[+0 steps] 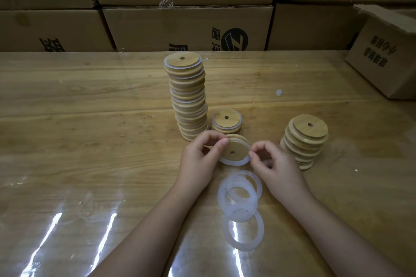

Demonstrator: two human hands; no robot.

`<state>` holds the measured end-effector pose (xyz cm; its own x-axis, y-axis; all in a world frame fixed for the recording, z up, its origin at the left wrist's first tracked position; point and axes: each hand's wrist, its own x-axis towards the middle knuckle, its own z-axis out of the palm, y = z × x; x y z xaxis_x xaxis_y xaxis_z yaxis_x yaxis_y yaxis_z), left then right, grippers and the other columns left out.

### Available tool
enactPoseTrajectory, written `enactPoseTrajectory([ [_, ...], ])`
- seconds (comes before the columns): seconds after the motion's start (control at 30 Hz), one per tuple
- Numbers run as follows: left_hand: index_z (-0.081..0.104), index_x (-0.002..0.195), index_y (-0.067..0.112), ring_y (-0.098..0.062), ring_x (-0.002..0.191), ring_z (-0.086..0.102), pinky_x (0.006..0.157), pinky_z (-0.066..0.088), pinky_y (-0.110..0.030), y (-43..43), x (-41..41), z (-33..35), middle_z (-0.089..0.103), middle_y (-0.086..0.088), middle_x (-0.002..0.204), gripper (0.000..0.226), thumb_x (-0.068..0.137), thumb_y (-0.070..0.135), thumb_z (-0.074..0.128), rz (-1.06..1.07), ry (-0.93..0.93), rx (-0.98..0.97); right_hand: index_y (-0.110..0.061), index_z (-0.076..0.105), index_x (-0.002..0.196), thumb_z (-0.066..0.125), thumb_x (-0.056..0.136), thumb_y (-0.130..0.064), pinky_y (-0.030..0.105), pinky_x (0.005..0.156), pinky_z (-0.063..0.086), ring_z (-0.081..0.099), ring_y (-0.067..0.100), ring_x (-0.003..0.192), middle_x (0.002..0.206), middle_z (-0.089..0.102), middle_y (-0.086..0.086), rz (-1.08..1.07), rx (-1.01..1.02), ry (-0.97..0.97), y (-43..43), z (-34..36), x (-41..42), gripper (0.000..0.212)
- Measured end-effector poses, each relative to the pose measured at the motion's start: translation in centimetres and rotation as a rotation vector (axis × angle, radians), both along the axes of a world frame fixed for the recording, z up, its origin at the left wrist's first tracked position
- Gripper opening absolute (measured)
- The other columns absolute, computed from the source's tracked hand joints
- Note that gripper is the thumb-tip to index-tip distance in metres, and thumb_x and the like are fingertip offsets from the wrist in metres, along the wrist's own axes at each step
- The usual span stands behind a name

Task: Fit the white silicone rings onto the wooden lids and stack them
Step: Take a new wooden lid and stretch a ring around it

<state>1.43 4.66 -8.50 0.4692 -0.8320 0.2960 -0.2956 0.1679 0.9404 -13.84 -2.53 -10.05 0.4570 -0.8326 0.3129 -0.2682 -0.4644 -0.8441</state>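
Loose white silicone rings are lying on the worktop, nearest the person. Beyond them, the left hand is gripping a tilted wooden lid in curled fingers, while the right hand is pinching the ring at its rim. Keeping the lid steady and working the ring evenly around looks wisest before stacking.

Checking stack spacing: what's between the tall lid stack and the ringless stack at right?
Head view: a short stack of ringed lids, close by the tall stack; bare table from there to the ringless stack.
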Motion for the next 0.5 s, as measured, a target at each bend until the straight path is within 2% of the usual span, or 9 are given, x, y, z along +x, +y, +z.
enactPoseTrajectory([
  [0.13, 0.066, 0.084, 0.022, -0.001, 0.077, 0.061, 0.071, 0.047, -0.018, 0.00, 0.02, 0.06, 0.067, 0.013, 0.078, 0.009, 0.086, 0.013, 0.066, -0.006, 0.007, 0.004, -0.020, 0.060, 0.080, 0.064, 0.083, -0.010, 0.006, 0.055, 0.039, 0.056, -0.004, 0.058, 0.073, 0.062, -0.013, 0.006, 0.025, 0.032, -0.03, -0.01, 0.05, 0.012],
  [0.3, 0.064, 0.087, 0.025, -0.005, 0.080, 0.062, 0.074, 0.050, -0.025, 0.07, -0.10, -0.18, 0.067, 0.011, 0.083, 0.013, 0.087, 0.012, 0.065, -0.048, -0.035, 0.007, -0.023, 0.059, 0.083, 0.063, 0.083, -0.008, 0.010, 0.058, 0.043, 0.058, 0.003, 0.068, 0.083, 0.063, -0.007, -0.067, -0.013, -0.041, 0.08, 0.06, -0.20, 0.015],
  [0.4, 0.061, 0.090, 0.031, -0.003, 0.083, 0.063, 0.074, 0.050, -0.020, 0.18, -0.55, -0.27, 0.067, 0.012, 0.089, 0.019, 0.086, 0.014, 0.066, -0.082, -0.121, -0.019, -0.020, 0.057, 0.082, 0.062, 0.081, 0.000, 0.009, 0.061, 0.044, 0.057, 0.006, 0.078, 0.088, 0.061, -0.004, -0.074, -0.127, -0.106, 0.09, 0.46, -0.21, 0.021],
  [0.5, 0.059, 0.091, 0.034, -0.006, 0.087, 0.062, 0.076, 0.051, -0.024, 0.18, -0.71, -0.35, 0.066, 0.011, 0.092, 0.015, 0.083, 0.021, 0.064, -0.086, -0.209, -0.054, -0.015, 0.059, 0.081, 0.061, 0.080, -0.003, 0.011, 0.062, 0.043, 0.056, 0.010, 0.084, 0.088, 0.059, -0.008, -0.017, -0.259, -0.107, 0.35, 0.81, -0.05, 0.012],
])
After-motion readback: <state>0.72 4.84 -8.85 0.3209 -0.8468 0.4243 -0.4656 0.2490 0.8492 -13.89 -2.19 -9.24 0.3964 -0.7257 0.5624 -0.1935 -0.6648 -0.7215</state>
